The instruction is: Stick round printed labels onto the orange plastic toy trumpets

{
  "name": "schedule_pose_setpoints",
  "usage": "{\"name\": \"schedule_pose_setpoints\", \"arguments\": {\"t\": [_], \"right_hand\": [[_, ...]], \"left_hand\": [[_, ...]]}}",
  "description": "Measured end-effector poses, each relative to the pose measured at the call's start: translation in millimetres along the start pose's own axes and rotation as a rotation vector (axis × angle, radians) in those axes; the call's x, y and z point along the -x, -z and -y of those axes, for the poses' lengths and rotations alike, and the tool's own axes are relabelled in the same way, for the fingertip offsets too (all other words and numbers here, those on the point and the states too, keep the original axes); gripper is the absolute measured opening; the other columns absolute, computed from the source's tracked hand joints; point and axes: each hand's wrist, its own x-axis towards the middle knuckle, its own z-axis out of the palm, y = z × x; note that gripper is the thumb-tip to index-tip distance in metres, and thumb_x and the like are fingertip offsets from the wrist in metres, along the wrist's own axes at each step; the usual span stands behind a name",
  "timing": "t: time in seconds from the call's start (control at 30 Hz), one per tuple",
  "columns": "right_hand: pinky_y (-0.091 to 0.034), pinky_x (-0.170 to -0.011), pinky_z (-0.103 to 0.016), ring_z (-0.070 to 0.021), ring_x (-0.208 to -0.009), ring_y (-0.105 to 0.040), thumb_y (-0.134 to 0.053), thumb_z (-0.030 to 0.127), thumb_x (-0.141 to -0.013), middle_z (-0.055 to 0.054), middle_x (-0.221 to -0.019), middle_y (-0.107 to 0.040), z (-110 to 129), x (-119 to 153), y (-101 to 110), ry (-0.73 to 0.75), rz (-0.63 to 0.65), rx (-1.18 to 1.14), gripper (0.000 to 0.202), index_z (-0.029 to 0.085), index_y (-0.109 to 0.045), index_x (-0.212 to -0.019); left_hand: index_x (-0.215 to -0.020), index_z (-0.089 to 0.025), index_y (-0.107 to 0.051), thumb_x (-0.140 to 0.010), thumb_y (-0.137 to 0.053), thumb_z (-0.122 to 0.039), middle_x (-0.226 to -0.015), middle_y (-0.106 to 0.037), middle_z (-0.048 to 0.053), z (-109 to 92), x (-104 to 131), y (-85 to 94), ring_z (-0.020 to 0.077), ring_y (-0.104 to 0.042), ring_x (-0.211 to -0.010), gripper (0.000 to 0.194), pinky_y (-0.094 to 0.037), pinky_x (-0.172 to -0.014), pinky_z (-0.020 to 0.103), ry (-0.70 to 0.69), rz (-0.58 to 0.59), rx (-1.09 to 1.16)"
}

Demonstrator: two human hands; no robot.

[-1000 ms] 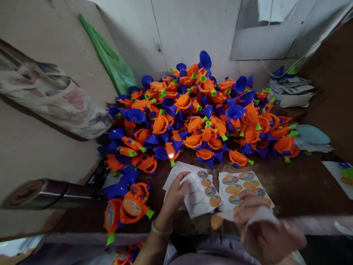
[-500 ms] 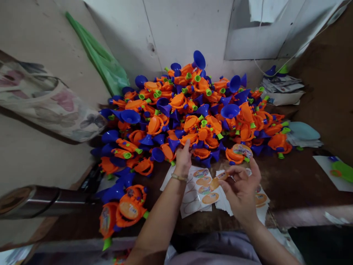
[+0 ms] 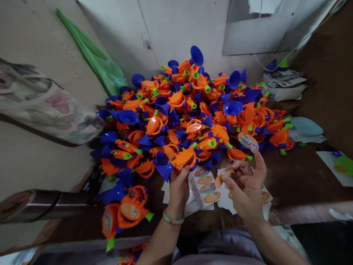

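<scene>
Nearest us, the lap is showing below the table edge, and two bare forearms are reaching in over it, a pale bangle (image 3: 173,218) circling the left wrist. Our left hand (image 3: 179,186) is gripping a toy horn (image 3: 184,159); the orange body is facing up, the blue bell pointing down and leftward, the green mouthpiece up and rightward. Our right hand (image 3: 248,189) is half curled, pinching a bent orange sticker (image 3: 224,176) by the thumb, while an oval picture sticker (image 3: 248,142) is clinging to a raised fingertip.

Under and between the hands, sticker sheets (image 3: 205,187) are lying on the dark table (image 3: 298,180), some ovals already peeled out. To the left, labelled horns (image 3: 129,211) are resting beside a steel flask (image 3: 49,206).

Beyond, a large heap of horns (image 3: 190,110) is spreading up to the wall. A flowered bag (image 3: 57,106) is hanging at left; papers (image 3: 282,82) are sitting stacked at far right.
</scene>
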Motion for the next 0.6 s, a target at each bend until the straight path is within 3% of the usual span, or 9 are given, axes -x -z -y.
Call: {"name": "schedule_pose_setpoints", "arguments": {"t": [0.1, 0.2, 0.37, 0.5, 0.6], "right_hand": [[-0.063, -0.071, -0.022, -0.0125, -0.083, -0.067, -0.082, 0.016, -0.087, 0.003, -0.104, -0.06, 3.7, 1.0, -13.4, -0.046, 0.032, -0.108, 0.088, 0.048, -0.037, -0.155], [-0.064, -0.07, -0.023, -0.0128, -0.084, -0.066, -0.082, 0.015, -0.085, 0.003, -0.105, -0.059, 0.4, 0.4, -27.0, -0.064, 0.051, -0.151, 0.09, 0.046, -0.036, -0.155], [-0.065, -0.077, -0.026, -0.0128, -0.088, -0.067, -0.078, 0.013, -0.085, 0.003, -0.107, -0.057, -3.9, -2.1, -39.3, -0.038, 0.06, -0.125, 0.09, 0.046, -0.034, -0.156], [-0.065, -0.083, -0.027, -0.0135, -0.095, -0.066, -0.077, 0.009, -0.085, 0.003, -0.108, -0.057, 1.2, -0.2, -40.2, -0.004, 0.071, -0.083, 0.089, 0.047, -0.036, -0.155], [-0.064, -0.08, -0.023, -0.0124, -0.094, -0.064, -0.076, 0.008, -0.085, 0.003, -0.108, -0.057, 5.2, 2.1, -39.8, -0.004, 0.071, -0.094, 0.086, 0.047, -0.038, -0.152]], "left_hand": [[-0.14, -0.034, -0.065, -0.064, -0.099, -0.031, -0.137, -0.078, 0.005, 1.8, 24.8, 6.4, 0.0282, -0.075, -0.123, 0.083, -0.059, -0.106, 0.039, -0.004, 0.052, 0.023], [-0.151, -0.038, -0.058, -0.071, -0.098, -0.033, -0.144, -0.074, 0.006, 0.7, 42.8, 9.5, 0.0283, -0.073, -0.128, 0.09, -0.058, -0.109, 0.038, 0.016, 0.175, 0.021], [-0.143, -0.036, -0.063, -0.08, -0.094, -0.034, -0.146, -0.071, 0.008, -5.9, 57.0, 10.6, 0.0304, -0.072, -0.13, 0.071, -0.058, -0.112, 0.043, -0.037, 0.347, -0.006], [-0.146, -0.039, -0.059, -0.086, -0.089, -0.034, -0.161, -0.058, 0.007, -7.8, 59.3, 13.3, 0.0316, -0.061, -0.145, 0.067, -0.051, -0.121, 0.049, -0.125, 0.421, -0.073], [-0.145, -0.034, -0.059, -0.087, -0.087, -0.043, -0.155, -0.061, 0.01, -5.6, 58.7, 16.4, 0.0327, -0.063, -0.141, 0.064, -0.052, -0.12, 0.051, -0.154, 0.436, -0.161]]}}
